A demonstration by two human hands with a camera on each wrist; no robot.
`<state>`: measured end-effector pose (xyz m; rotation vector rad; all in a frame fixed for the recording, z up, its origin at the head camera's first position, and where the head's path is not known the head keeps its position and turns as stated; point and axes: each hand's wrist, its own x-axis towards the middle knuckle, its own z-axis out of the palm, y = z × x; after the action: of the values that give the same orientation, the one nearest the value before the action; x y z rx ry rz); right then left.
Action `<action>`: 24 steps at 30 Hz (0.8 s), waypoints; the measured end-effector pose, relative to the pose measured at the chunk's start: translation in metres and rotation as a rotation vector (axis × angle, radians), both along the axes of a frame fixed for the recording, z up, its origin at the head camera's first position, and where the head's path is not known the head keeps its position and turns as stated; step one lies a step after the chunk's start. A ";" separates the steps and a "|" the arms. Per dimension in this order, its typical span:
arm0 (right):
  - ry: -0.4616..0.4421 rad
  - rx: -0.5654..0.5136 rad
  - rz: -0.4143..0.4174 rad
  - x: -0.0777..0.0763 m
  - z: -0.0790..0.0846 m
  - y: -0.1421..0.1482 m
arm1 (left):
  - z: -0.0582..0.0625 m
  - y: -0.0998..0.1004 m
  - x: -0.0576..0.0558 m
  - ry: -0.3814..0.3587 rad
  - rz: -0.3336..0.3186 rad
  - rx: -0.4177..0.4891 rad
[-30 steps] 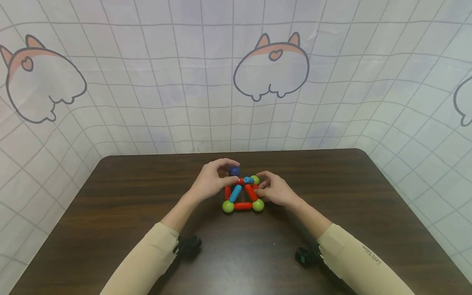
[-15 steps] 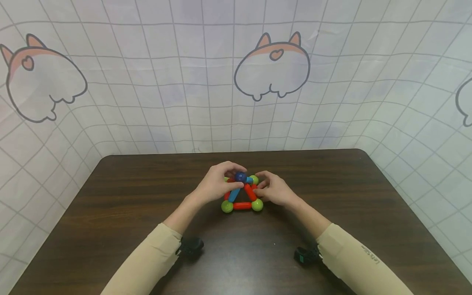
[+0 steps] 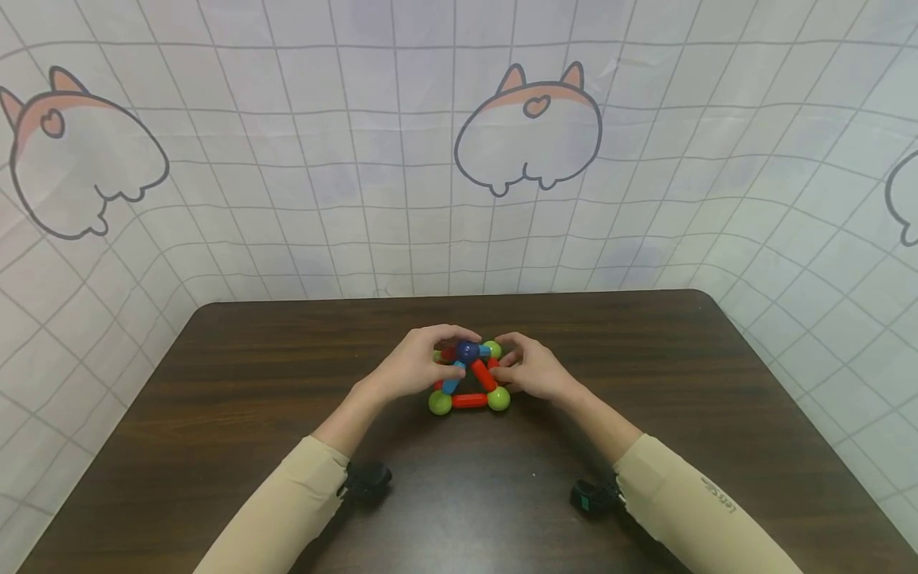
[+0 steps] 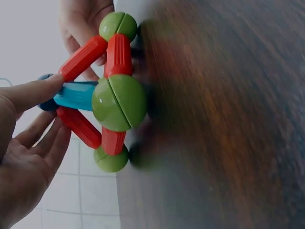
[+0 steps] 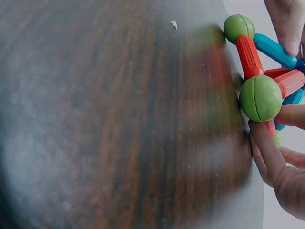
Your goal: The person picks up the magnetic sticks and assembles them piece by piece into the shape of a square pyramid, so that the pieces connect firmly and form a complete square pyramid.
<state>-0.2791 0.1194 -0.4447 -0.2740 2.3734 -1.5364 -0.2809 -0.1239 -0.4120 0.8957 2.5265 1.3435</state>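
Observation:
A pyramid of magnetic building sticks and balls stands on the table, with green balls (image 3: 440,402) at its base corners. Red sticks (image 3: 469,401) join the corners, and red and blue sticks slope up to a dark blue ball (image 3: 468,351) at the peak. My left hand (image 3: 411,360) pinches the peak; in the left wrist view its thumb lies over the top of a blue stick (image 4: 78,95), fingers behind. At the right side, my right hand (image 3: 538,368) holds the base, its fingertips close around a red stick beside a green ball (image 5: 260,98).
The dark wood table (image 3: 251,414) has a rounded far edge, backed by a white grid-patterned cloth (image 3: 344,159) with cartoon animals. Black wrist cameras (image 3: 369,482) sit under both cuffs. A small white fleck (image 5: 174,24) lies on the table.
My left hand has carried the dark blue ball right and down onto the peak, where the sloping sticks meet. The pyramid has shifted slightly left; my right hand has stayed at its side.

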 end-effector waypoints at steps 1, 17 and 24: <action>0.002 0.002 -0.001 0.000 0.000 0.000 | -0.001 -0.001 0.000 -0.011 -0.004 0.000; -0.022 -0.047 0.028 0.002 0.003 0.004 | -0.005 -0.010 0.000 0.005 -0.048 0.022; 0.059 -0.013 0.064 0.003 0.005 0.029 | -0.008 -0.030 0.001 0.059 0.045 0.053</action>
<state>-0.2765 0.1488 -0.4400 -0.3996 2.3755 -1.5356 -0.2795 -0.1536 -0.4204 0.9057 2.5813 1.4235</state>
